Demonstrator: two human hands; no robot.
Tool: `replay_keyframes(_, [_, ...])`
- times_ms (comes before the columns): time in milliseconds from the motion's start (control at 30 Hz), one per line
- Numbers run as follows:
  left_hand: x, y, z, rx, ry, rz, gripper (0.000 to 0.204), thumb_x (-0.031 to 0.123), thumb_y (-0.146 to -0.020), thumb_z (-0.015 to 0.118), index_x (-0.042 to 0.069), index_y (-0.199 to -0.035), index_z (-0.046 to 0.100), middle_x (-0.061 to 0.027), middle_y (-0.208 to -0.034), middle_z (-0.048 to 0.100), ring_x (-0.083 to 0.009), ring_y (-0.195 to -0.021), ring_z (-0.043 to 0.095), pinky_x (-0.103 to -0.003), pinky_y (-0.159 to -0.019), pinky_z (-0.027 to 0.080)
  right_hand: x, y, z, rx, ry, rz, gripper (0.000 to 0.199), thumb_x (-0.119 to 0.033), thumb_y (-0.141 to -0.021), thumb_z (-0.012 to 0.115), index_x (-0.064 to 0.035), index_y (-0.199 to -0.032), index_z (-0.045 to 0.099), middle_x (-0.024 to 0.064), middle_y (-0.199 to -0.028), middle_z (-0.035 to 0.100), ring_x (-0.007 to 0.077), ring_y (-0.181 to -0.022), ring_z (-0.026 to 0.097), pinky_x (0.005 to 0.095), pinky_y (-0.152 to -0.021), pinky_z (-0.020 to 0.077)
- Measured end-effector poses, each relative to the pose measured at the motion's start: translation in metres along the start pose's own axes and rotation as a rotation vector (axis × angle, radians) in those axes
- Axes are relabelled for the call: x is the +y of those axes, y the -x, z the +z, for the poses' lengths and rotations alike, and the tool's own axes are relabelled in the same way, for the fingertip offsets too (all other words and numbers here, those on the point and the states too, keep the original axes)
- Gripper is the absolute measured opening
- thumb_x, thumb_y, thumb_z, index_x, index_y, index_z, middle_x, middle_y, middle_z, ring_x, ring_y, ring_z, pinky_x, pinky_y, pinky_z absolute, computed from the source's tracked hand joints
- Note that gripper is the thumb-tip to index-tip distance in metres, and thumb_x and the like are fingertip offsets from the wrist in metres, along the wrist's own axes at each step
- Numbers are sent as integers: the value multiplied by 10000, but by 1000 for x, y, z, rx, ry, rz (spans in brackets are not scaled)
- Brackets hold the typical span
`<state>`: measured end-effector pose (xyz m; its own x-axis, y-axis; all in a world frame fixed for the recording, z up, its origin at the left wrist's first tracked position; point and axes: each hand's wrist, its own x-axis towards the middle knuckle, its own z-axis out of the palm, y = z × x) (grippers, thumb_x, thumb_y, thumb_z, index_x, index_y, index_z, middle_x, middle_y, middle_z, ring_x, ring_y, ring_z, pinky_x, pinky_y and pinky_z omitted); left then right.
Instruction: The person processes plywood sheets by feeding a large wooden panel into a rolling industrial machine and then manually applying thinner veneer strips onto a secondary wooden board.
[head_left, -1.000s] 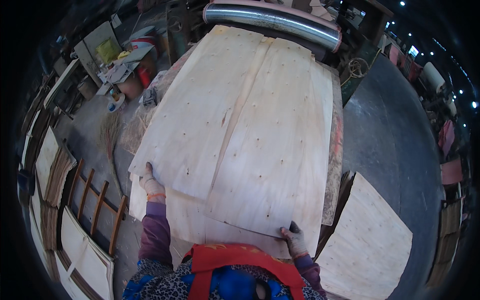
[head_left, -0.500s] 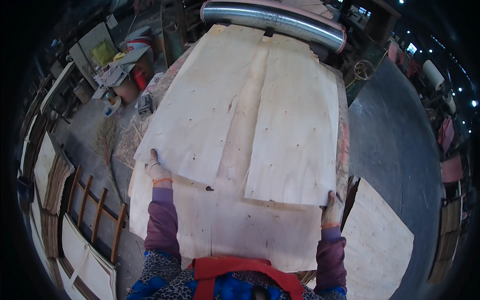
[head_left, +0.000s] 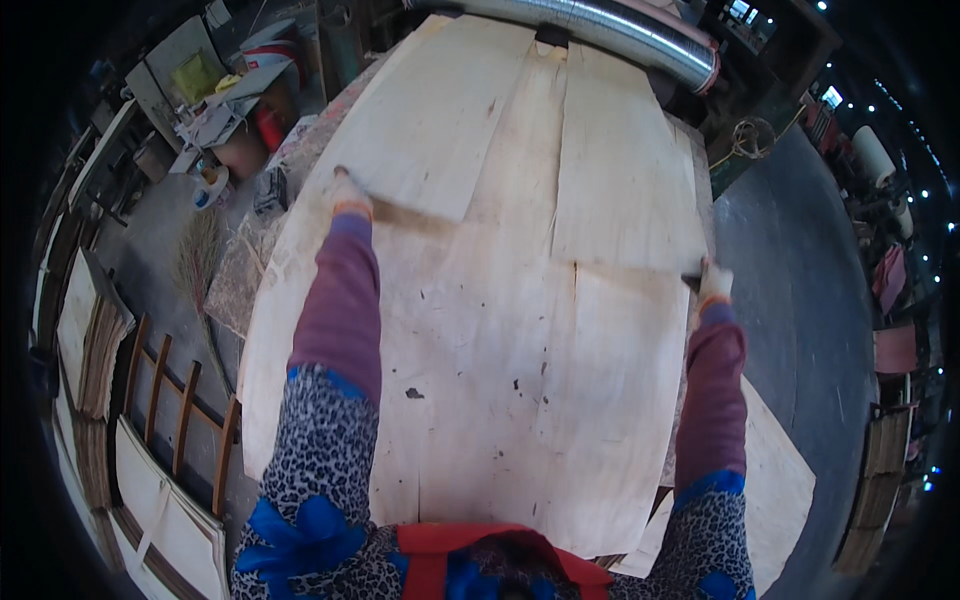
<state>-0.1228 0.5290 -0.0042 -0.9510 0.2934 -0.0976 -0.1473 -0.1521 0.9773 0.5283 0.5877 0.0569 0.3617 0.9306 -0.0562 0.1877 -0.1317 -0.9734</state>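
Note:
Two pale wood veneer sheets lie lengthwise in front of me, with a strip between them. My left hand (head_left: pixel 350 192) grips the near left corner of the left veneer sheet (head_left: pixel 430 110), arm stretched forward. The near right corner of the right veneer sheet (head_left: pixel 625 180) is in my right hand (head_left: pixel 712 280); its fingers are partly blurred. Under both lies a larger veneer sheet (head_left: pixel 480 340) with dark knots and small holes, covering the work surface. The far ends of the two sheets reach up to a shiny metal roller (head_left: pixel 620 30).
Beyond the left edge are a twig broom (head_left: pixel 203 250), a wooden rack (head_left: pixel 185 415) and stacked veneer (head_left: pixel 90 340). A cluttered bench (head_left: pixel 235 120) stands farther back. At the right, a handwheel (head_left: pixel 750 138) sits by the roller, and another sheet (head_left: pixel 785 480) lies low beside my arm.
Both hands have moved forward, away from me, carrying the two veneer sheets toward the roller. More of the larger sheet below now shows.

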Motion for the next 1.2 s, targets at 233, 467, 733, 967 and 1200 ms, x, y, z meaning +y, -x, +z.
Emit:
replay_keyframes(233, [30, 78, -34, -595, -4, -35, 296, 239, -846, 558, 48, -1072, 545, -99, -901, 611, -198, -748, 592, -301, -643, 467, -54, 89, -5, -449, -81, 65, 369, -268, -857, 527, -5, -1117, 516, 100, -1026, 592, 216, -909, 589, 339, -731, 476])
replay_keyframes(467, [33, 194, -223, -397, -115, 80, 166, 70, -826, 547, -7, -964, 600, -102, -904, 626, -159, -777, 589, -264, -716, 477, 36, 260, -81, -588, -185, 361, 315, -187, -860, 533, 14, -1103, 530, 138, -989, 613, 199, -811, 612, 293, -701, 493])
replay_keyframes(733, [30, 249, -407, -189, -463, 250, 139, 64, -829, 550, 16, -936, 624, -63, -887, 634, -141, -781, 572, -252, -732, 462, 129, 368, -206, 39, -201, 335, 191, -82, -848, 478, -16, -989, 588, 94, -840, 640, 128, -641, 572, 242, -609, 463])
replay_keyframes(967, [43, 284, -452, -147, -407, 116, 124, 55, -842, 536, 17, -917, 627, -69, -866, 641, -144, -752, 590, -252, -694, 480, 176, 427, -273, 81, -102, 419, 169, -81, -831, 508, -73, -963, 613, 32, -814, 638, 115, -652, 587, 245, -555, 472])
replay_keyframes(1200, [38, 366, -448, -426, -345, 86, 138, 58, -853, 521, 25, -966, 594, -57, -916, 620, -127, -798, 570, -251, -721, 474, 145, 435, -286, -91, 118, 424, 198, -211, -816, 590, -70, -952, 618, 6, -779, 609, 84, -611, 547, 230, -531, 459])
